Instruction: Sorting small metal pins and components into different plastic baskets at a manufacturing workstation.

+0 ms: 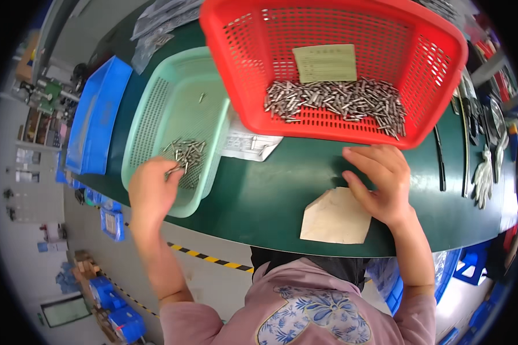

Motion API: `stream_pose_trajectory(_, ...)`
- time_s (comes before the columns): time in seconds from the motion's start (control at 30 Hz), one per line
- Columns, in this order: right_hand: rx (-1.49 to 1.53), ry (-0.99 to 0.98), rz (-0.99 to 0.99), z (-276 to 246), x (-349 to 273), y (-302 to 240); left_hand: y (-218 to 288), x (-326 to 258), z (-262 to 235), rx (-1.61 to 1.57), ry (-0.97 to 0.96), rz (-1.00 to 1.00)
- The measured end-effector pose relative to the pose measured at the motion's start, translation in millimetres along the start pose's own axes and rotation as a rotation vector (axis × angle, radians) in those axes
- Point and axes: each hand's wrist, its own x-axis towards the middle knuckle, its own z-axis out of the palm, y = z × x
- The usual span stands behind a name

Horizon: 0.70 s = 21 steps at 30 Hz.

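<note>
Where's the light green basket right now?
In the head view, left of centre: the light green basket sits on the table between the blue bin and the red basket, with the left hand at its near end.

No text legible: print on yellow-green slip [326,63], white sheet [248,145] unreadable.

L hand [154,187] is touching sm. metal pins [191,153] in lt-green basket [148,115]; R hand [384,177], thumb apart fr. fingers, is partly covering beige sheet [334,222] nr red basket [244,54], which is holding more pins [334,100].
</note>
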Motion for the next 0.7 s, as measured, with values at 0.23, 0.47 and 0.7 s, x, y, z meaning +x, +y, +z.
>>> stream_pose_trajectory(0.23, -0.055, -0.084, 0.127, -8.6, -10.3, 16.1, 52.5, -5.8, 4.2, -0.286, 0.466, 0.273)
stream_pose_trajectory(0.47, -0.124, 0.261, 0.356, -17.4, -0.6, 20.4, 130.1, 14.4, 42.1, -0.425, 0.308, 0.555)
stream_pose_trajectory(0.7, -0.207, 0.545, 0.518, -50.9, -5.4, 51.3, 195.3, 35.7, 63.3, -0.414, 0.366, 0.86)
